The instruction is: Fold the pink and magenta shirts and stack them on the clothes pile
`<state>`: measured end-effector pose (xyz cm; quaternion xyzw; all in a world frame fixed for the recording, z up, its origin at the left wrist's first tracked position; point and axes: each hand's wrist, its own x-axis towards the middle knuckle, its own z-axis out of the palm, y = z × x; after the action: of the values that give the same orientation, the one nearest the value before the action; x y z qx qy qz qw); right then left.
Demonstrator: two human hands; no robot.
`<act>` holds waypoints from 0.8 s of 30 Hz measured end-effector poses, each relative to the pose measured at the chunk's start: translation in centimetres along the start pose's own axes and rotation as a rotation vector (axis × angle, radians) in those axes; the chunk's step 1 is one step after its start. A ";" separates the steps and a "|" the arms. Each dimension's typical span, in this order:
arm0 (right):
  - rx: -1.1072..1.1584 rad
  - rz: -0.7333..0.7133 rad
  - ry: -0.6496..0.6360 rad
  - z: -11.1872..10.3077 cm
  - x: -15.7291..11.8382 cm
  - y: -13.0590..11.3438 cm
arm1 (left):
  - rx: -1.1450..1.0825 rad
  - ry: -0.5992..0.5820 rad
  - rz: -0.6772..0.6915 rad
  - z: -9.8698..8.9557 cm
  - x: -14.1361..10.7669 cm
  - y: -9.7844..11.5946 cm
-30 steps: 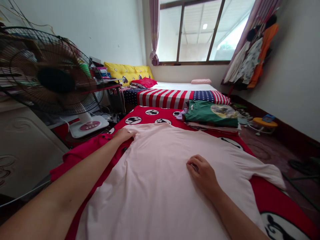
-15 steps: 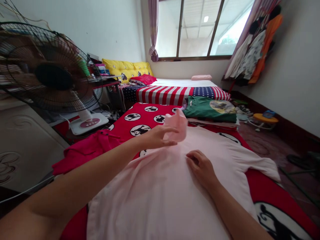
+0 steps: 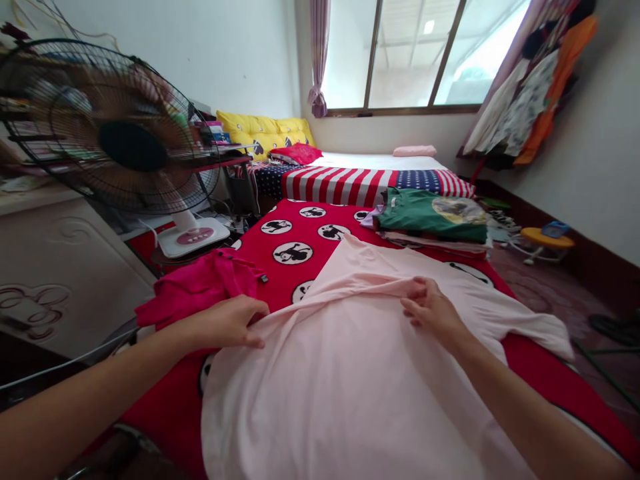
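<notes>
A light pink shirt [image 3: 340,373] lies spread over a red blanket [image 3: 293,223] with black-and-white round prints. My left hand [image 3: 240,323] pinches the shirt's left edge between thumb and fingers. On the other side, my right hand [image 3: 427,308] is closed on a raised fold of the same shirt near its middle. The fold runs between the two hands. One sleeve [image 3: 540,330] stretches out at the right. The far left part of the shirt lies folded over toward the top.
A bright pink garment [image 3: 200,287] lies crumpled at the left, below a standing fan [image 3: 133,147]. Folded clothes with a green shirt [image 3: 425,213] on top are stacked behind. An orange stool [image 3: 547,239] stands at the right.
My left hand has moved left and down from the shirt's top to its left edge. My right hand has moved slightly right and up and taken hold of the cloth. The view has shifted slightly.
</notes>
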<state>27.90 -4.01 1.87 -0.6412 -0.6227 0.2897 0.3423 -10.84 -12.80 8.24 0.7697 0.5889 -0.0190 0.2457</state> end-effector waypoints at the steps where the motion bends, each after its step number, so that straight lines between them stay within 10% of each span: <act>1: -0.112 0.006 -0.030 -0.5 0.3 -0.2 | 0.019 -0.027 -0.007 0.1 -0.5 -0.1; 7: -0.524 -0.185 -0.012 -1.2 2.3 -0.1 | 0.028 -0.023 0.053 -0.8 -2.8 0.7; 13: 0.046 -0.004 0.001 -1.5 4.1 -1.9 | 0.049 0.057 0.115 -2.3 -5.3 6.0; 18: 0.336 -0.026 0.100 -1.9 5.3 -3.3 | 0.147 0.037 0.220 0.0 -5.8 11.1; 24: 0.569 0.156 0.176 -0.5 5.2 -0.7 | 0.032 -0.262 0.494 3.8 -2.8 14.0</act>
<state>28.17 1.12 2.98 -0.5882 -0.4335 0.4209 0.5374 2.12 -19.43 10.73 0.8846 0.3465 -0.0671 0.3047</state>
